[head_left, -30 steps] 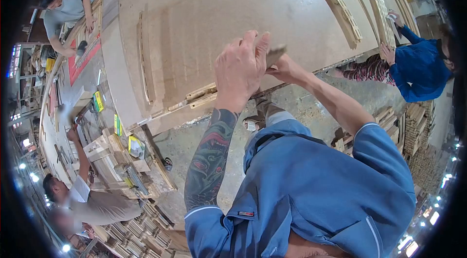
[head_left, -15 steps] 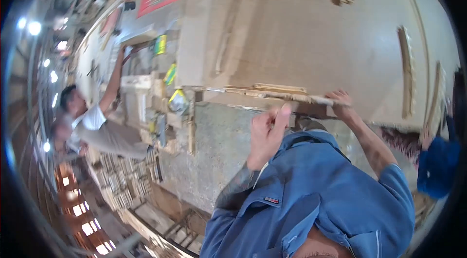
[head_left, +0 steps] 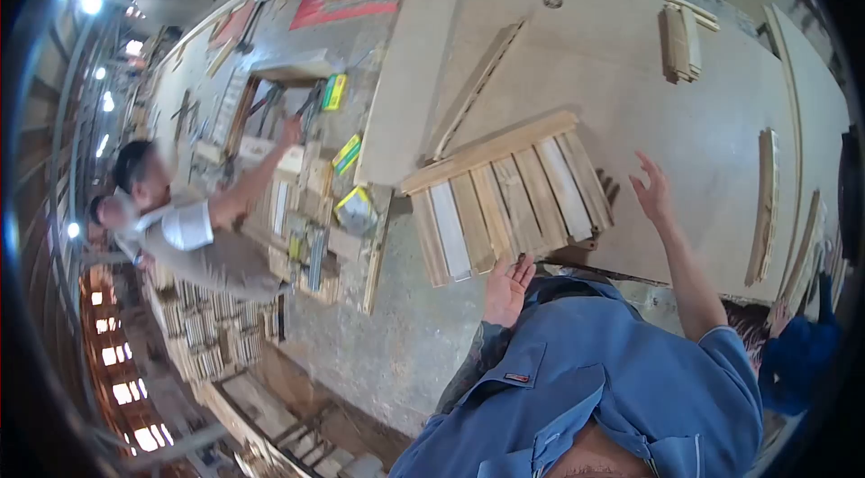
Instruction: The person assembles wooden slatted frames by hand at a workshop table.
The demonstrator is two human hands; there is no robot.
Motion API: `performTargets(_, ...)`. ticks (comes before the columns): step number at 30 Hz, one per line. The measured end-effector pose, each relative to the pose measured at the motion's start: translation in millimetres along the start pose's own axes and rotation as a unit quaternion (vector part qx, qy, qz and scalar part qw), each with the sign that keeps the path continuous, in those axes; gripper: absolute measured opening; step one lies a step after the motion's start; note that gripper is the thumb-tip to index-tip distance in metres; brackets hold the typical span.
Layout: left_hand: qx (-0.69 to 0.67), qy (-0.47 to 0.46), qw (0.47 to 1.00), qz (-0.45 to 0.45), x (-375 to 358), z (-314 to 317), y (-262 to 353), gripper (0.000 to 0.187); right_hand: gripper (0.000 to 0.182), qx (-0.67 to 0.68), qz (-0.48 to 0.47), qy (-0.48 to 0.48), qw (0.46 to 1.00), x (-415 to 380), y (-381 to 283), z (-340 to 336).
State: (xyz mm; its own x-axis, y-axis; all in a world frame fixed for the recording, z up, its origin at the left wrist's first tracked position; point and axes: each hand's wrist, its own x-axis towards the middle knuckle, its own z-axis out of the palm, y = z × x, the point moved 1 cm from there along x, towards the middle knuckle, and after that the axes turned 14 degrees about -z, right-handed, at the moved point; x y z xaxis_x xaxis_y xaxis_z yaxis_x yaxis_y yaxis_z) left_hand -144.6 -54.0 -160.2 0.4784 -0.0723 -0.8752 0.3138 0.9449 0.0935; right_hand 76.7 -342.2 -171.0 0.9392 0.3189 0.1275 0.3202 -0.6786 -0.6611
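A slatted wooden panel with a long crossbar along its far side lies at an angle over the near edge of the table, its slats reaching out past that edge. Two of its strips look much paler than the others. My left hand is open, palm up, with fingertips right at the near ends of the slats. To the right of the panel, my right hand hovers open over the tabletop, fingers spread and holding nothing.
The big pale tabletop carries a thin wooden strip, a small stack of wood pieces and a long strip. At left a co-worker reaches over a bench with yellow-green boxes. Another person's blue sleeve shows at right.
The panel, seen edge-on before, now shows its slatted face. My right hand has let go of its end and opened; my left hand has opened at its near side.
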Motion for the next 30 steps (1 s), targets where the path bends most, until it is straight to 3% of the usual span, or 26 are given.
performTargets(1,0.011,-0.008,1.000,-0.013,23,-4,11,0.034,0.051,0.000,0.045,-0.001,0.999,-17,5,2)
performTargets(3,0.109,0.040,0.988,0.105,63,-4,39,0.027,0.045,0.003,0.113,-0.009,0.994,-59,22,6)
performTargets(4,0.093,0.062,0.982,0.150,77,13,55,0.023,0.041,0.006,0.136,-0.017,0.991,-83,31,10)
performTargets(6,0.127,0.046,0.979,0.149,113,34,97,0.021,0.030,0.034,0.146,0.039,0.988,-140,62,32)
performTargets(8,0.166,0.038,0.972,0.164,148,55,137,0.018,0.030,0.134,0.227,0.054,0.963,-164,30,26)
performTargets(11,0.197,0.014,0.966,0.167,202,105,190,0.016,0.031,0.132,0.262,0.035,0.955,-182,-2,23)
performTargets(15,-0.002,-0.107,0.992,0.065,252,184,232,0.020,0.030,0.127,0.292,0.030,0.947,-193,-9,30)
performTargets(16,0.032,-0.130,0.988,0.078,254,196,233,0.023,0.030,0.120,0.284,0.040,0.950,-190,-14,29)
performTargets(17,0.066,-0.157,0.982,0.085,256,205,228,0.025,0.030,0.108,0.281,0.053,0.952,-188,-18,22)
performTargets(19,0.248,-0.112,0.958,0.087,226,219,197,0.040,0.033,0.093,0.293,0.056,0.950,-193,-9,11)
performTargets(20,0.311,-0.134,0.939,0.068,260,201,188,0.051,0.037,0.029,0.306,0.043,0.950,-194,-5,-2)
performTargets(21,0.314,-0.126,0.938,0.071,219,206,155,0.057,0.038,0.026,0.302,0.094,0.948,-202,7,-10)
performTargets(25,0.482,-0.067,0.873,0.000,189,166,68,0.057,0.047,-0.060,0.400,0.196,0.893,-228,95,-87)
performTargets(27,0.527,-0.053,0.848,0.004,167,161,23,0.055,0.054,-0.156,0.369,0.267,0.876,-253,161,-120)
performTargets(30,0.554,-0.034,0.832,0.000,152,158,-42,0.051,0.053,-0.235,0.403,0.282,0.838,-259,211,-193)
